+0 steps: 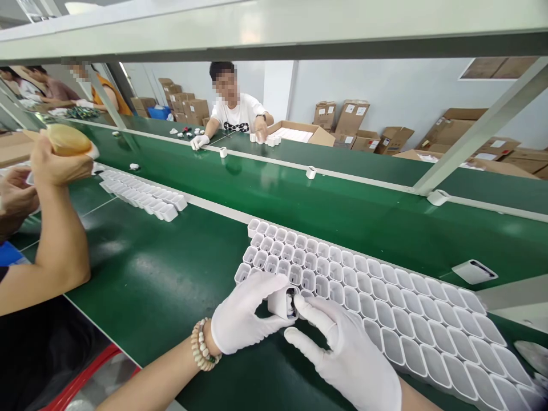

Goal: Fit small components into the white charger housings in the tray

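Observation:
My left hand, in a white glove with a beaded bracelet at the wrist, grips a small white plastic housing between thumb and fingers. The housing lies tilted, its open end facing right, with dark and white parts showing inside. My right hand, also gloved, is beside that open end. Its index fingertip is at the rim, while the thumb is held apart below; whether the fingertip presses on anything is unclear. Just beyond both hands, rows of white open-topped housings stand close together on the green table.
A green conveyor belt runs beyond the rows, carrying a white housing. More housings stand at the left, near a co-worker's arm. Across the belt sits another person. A metal post rises at right.

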A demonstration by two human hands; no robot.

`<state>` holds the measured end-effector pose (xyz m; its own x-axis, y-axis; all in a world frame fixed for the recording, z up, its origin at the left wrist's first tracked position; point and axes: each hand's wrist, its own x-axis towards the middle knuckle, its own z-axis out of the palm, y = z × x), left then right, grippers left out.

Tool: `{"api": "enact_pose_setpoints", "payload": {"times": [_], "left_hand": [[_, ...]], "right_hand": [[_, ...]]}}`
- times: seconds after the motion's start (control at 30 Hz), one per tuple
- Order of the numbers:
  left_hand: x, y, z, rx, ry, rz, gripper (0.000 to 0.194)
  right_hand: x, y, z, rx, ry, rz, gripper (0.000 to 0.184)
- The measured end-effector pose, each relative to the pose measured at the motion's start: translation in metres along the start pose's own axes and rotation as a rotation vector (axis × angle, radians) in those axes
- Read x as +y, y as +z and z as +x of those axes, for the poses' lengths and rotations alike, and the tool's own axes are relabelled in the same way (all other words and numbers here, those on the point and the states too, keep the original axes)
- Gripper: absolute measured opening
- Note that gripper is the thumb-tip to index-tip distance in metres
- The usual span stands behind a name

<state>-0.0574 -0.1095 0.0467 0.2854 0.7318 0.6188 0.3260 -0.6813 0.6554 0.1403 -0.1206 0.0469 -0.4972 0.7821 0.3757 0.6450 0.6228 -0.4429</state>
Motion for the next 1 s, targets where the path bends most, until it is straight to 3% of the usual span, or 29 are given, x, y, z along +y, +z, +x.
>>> {"api": "enact_pose_setpoints", "payload": {"times": [0.13, 0.27, 0.4, 0.5, 0.57, 0.6, 0.73, 0.83, 0.93, 1.0], "left_hand": [[-0.003, 0.008, -0.005, -0.103, 0.051, -0.012, 0.058], [-0.001, 0.014, -0.012, -0.096, 0.072, 0.005, 0.062], [-0.008, -0.002, -0.004, -0.076, 0.011, 0.114, 0.043], [-0.038, -0.034, 0.023, 0.042, -0.225, 0.184, 0.027], [-0.070, -0.056, 0.046, 0.055, -0.498, 0.169, 0.031], [-0.087, -0.065, 0.057, 0.037, -0.552, 0.161, 0.035], [-0.149, -0.080, 0.080, -0.127, -0.604, 0.044, 0.046], [-0.174, -0.076, 0.078, -0.234, -0.554, -0.072, 0.059], [-0.186, -0.068, 0.075, -0.293, -0.479, -0.159, 0.065], [-0.188, -0.062, 0.076, -0.325, -0.443, -0.198, 0.056]], "right_hand": [[-0.002, 0.001, 0.000, -0.028, 0.197, 0.148, 0.022], [0.001, -0.009, 0.004, -0.026, 0.352, 0.270, 0.034], [0.015, -0.035, 0.026, 0.077, 0.403, 0.330, 0.048], [0.040, -0.057, 0.063, 0.158, 0.463, 0.150, 0.055], [0.065, -0.066, 0.091, 0.058, 0.530, -0.036, 0.056], [0.078, -0.067, 0.104, -0.018, 0.578, -0.106, 0.055], [0.124, -0.054, 0.132, -0.053, 0.712, -0.189, 0.050], [0.142, -0.048, 0.133, -0.041, 0.765, -0.205, 0.041], [0.142, -0.055, 0.126, 0.000, 0.760, -0.217, 0.048], [0.128, -0.062, 0.112, 0.036, 0.722, -0.223, 0.057]]}}
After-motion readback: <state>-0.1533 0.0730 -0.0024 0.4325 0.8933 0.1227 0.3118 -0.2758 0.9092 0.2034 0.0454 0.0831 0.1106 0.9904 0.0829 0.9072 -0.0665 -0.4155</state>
